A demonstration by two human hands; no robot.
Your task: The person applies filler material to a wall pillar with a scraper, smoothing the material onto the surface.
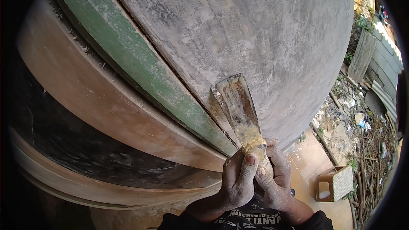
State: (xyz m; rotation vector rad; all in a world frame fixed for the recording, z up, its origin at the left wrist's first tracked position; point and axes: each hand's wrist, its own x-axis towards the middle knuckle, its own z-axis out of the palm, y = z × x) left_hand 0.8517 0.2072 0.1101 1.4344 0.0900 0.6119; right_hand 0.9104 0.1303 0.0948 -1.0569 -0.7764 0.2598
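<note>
Both my hands are closed around the handle of a scraper (240,102). Its wide, worn metal blade is stained with rust and grey residue, and lumpy yellowish material covers the base near the handle. My left hand (239,179) grips from the left with its thumb along the handle, and my right hand (276,181) wraps it from the right. Pale dust coats both hands. The blade points up at the patchy grey wall (272,47), its end at or close to the surface; contact cannot be made out for certain. Most of the handle is hidden by my fingers.
Left of the wall runs a chipped green frame (128,55), then a brown wooden frame (85,89) around a dark panel (81,123). A woven-topped stool (336,184) stands on the tiled floor (307,155) at lower right. Beyond lie rubble and sticks (370,157).
</note>
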